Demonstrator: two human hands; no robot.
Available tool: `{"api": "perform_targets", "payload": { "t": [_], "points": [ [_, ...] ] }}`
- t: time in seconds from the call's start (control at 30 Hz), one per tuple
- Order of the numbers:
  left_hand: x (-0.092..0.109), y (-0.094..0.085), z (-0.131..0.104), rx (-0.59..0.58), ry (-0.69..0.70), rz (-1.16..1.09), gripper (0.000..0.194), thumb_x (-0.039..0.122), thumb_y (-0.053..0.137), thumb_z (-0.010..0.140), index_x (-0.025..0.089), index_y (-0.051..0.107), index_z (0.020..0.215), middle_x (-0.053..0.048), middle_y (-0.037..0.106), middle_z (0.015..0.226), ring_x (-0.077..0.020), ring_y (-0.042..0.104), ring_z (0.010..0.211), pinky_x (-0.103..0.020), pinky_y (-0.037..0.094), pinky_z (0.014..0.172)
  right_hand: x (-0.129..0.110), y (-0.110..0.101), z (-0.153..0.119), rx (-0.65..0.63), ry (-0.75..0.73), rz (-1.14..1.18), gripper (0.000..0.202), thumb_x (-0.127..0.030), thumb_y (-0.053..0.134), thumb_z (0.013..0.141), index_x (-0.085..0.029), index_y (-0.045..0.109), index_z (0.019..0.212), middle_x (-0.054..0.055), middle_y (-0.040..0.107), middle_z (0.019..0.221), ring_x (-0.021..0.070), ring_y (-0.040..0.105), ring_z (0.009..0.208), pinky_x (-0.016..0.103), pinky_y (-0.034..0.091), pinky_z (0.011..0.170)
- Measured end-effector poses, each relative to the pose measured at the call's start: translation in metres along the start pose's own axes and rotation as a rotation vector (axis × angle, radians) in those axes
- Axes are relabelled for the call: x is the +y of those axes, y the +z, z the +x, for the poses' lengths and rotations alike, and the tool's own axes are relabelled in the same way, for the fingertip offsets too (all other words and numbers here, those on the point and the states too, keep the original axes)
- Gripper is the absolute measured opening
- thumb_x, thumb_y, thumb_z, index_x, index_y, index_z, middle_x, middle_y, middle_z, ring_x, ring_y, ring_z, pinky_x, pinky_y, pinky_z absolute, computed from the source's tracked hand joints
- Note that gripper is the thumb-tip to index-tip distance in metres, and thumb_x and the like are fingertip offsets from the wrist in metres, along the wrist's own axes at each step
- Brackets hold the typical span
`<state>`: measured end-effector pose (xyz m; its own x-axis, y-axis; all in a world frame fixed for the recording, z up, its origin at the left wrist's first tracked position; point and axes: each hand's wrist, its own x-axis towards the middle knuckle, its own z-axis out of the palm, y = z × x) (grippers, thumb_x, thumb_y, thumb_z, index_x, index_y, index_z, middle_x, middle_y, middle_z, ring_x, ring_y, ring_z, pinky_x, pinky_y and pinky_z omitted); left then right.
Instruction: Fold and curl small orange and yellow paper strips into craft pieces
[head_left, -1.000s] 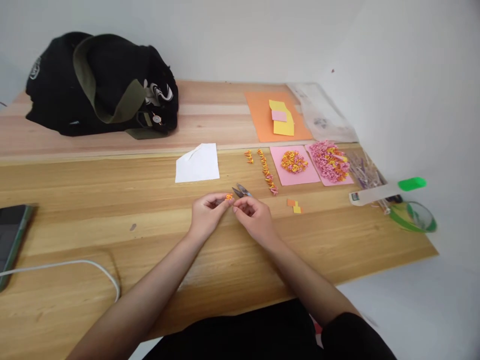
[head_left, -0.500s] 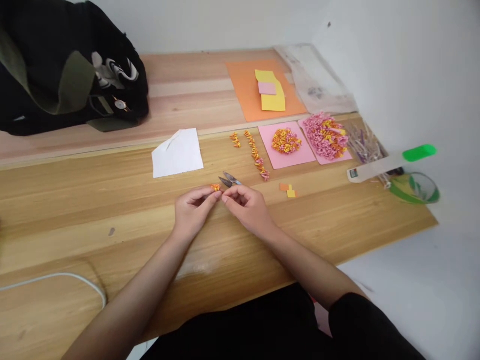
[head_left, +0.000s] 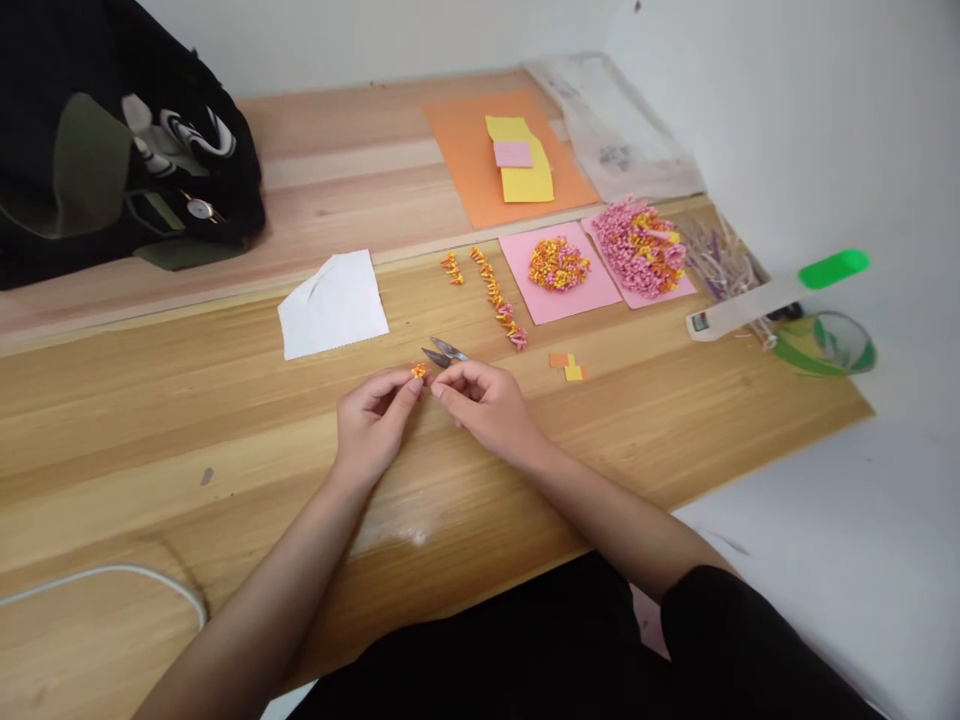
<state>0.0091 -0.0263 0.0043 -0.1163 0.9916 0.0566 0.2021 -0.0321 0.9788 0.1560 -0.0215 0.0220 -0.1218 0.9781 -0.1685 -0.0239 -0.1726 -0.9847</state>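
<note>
My left hand [head_left: 376,415] pinches a small orange and yellow bud cluster [head_left: 418,371] between thumb and finger. Close to its right, my right hand [head_left: 484,405] has thumb and index finger pressed together; whatever they hold is too small to name. Small dark-bladed snips [head_left: 442,352] lie just beyond the fingers, partly behind my right hand. Farther back lie a short row of orange buds [head_left: 452,268] and a longer row of orange and pink buds [head_left: 499,300]. A round bud pile [head_left: 559,264] rests on pink paper [head_left: 525,290], with a larger pink and orange bunch [head_left: 637,248] beside it.
White paper [head_left: 336,312] lies at the left, a black bag [head_left: 187,110] behind it. Orange paper [head_left: 457,170] bears yellow paper [head_left: 529,185]. Small paper squares [head_left: 568,366], a green-tipped strip [head_left: 780,295] and a clear green container [head_left: 825,345] are at right. A cable [head_left: 112,569] curves at lower left.
The view has shifted, so most things appear a little farther left and higher. The cluster in my left hand has turned, and my right fingertips are slightly farther from it.
</note>
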Motion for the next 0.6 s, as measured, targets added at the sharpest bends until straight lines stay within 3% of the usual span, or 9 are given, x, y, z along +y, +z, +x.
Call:
{"api": "perform_targets", "payload": {
  "t": [0.33, 0.6],
  "points": [
    [0.0041, -0.0014, 0.0024, -0.073, -0.011, -0.040, 0.023, 0.039, 0.066, 0.079, 0.017, 0.071, 0.074, -0.002, 0.068, 0.070, -0.0148, 0.063, 0.072, -0.025, 0.052, 0.074, 0.0019, -0.0011, -0.0002, -0.013, -0.003, -0.028, 0.009, -0.024, 0.061, 0.077, -0.020, 0.063, 0.070, -0.005, 0.057, 0.059, 0.0089, 0.050, 0.055, 0.022, 0.039, 0.052],
    [0.0012, -0.0019, 0.0020, -0.061, 0.002, 0.044, 0.026, 0.042, 0.067, 0.079, 0.017, 0.074, 0.074, -0.004, 0.072, 0.071, -0.0161, 0.065, 0.070, -0.027, 0.053, 0.072, 0.0039, -0.0004, 0.0009, 0.014, -0.040, -0.063, 0.007, -0.021, 0.064, 0.077, -0.020, 0.066, 0.070, -0.004, 0.064, 0.062, 0.0097, 0.056, 0.057, 0.023, 0.043, 0.057]
  ]
}}
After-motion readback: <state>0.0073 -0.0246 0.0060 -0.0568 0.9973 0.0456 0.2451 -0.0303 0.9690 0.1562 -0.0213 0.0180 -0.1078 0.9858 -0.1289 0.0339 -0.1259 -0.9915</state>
